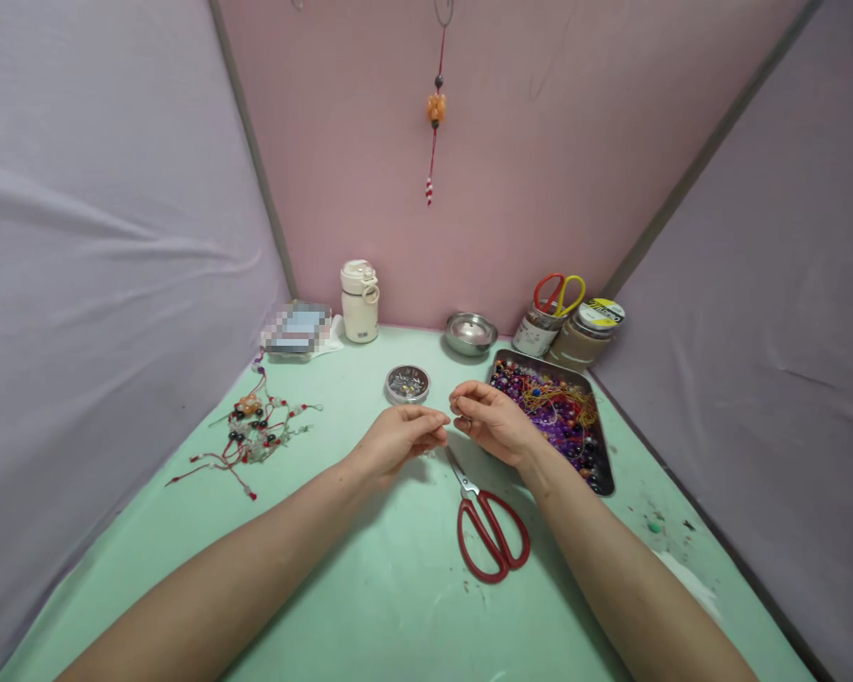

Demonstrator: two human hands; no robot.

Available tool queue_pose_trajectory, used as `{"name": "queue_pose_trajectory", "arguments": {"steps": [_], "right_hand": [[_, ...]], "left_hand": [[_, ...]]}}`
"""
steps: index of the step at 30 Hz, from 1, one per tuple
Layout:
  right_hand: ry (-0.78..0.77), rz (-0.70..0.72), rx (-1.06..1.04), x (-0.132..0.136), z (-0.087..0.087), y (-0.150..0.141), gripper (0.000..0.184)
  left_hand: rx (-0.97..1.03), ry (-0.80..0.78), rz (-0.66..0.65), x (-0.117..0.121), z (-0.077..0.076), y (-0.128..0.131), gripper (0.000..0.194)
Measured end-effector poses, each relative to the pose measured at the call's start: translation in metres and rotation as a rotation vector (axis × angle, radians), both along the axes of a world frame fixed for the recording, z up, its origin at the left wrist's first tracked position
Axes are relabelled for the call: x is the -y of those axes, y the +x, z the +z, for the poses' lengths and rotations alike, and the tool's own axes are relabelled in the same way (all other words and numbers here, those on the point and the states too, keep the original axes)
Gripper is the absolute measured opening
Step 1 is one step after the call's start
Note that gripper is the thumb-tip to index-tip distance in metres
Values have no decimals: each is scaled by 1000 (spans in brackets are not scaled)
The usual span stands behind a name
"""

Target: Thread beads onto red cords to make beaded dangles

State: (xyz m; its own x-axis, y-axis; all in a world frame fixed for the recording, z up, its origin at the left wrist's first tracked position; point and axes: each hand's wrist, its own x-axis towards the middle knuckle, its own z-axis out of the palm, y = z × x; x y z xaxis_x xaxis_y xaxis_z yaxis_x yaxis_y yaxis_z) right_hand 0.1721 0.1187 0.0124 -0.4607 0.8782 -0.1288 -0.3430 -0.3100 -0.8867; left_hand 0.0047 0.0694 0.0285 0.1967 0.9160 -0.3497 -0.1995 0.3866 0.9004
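Observation:
My left hand (410, 438) is closed in a pinch near the middle of the table. Facing it across a small gap, my right hand (496, 421) is closed too, fingers curled to the thumb. Whatever lies between the fingertips is too small to make out. Red-handled scissors (494, 535) lie just below the hands, blades pointing up between them. Behind the hands is a small round dish (407, 383) with little shiny pieces in it. The metal tray (609, 474) beside my right hand is heaped with purple and dark beads and tangled cords.
Finished-looking beaded cords (256, 431) lie in a pile at left. Along the back stand a cream bottle (360, 303), a steel bowl (471, 334), a tin with scissors (535, 334) and a jar (581, 343). A beaded string (436, 109) hangs on the pink back wall; fabric walls flank the table.

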Motion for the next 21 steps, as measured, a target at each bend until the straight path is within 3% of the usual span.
{"name": "queue_pose_trajectory", "arguments": {"steps": [21], "right_hand": [[28,-7,56,3,3,-2,24]], "left_hand": [[-24,1,1,1,0,0,31]]}}
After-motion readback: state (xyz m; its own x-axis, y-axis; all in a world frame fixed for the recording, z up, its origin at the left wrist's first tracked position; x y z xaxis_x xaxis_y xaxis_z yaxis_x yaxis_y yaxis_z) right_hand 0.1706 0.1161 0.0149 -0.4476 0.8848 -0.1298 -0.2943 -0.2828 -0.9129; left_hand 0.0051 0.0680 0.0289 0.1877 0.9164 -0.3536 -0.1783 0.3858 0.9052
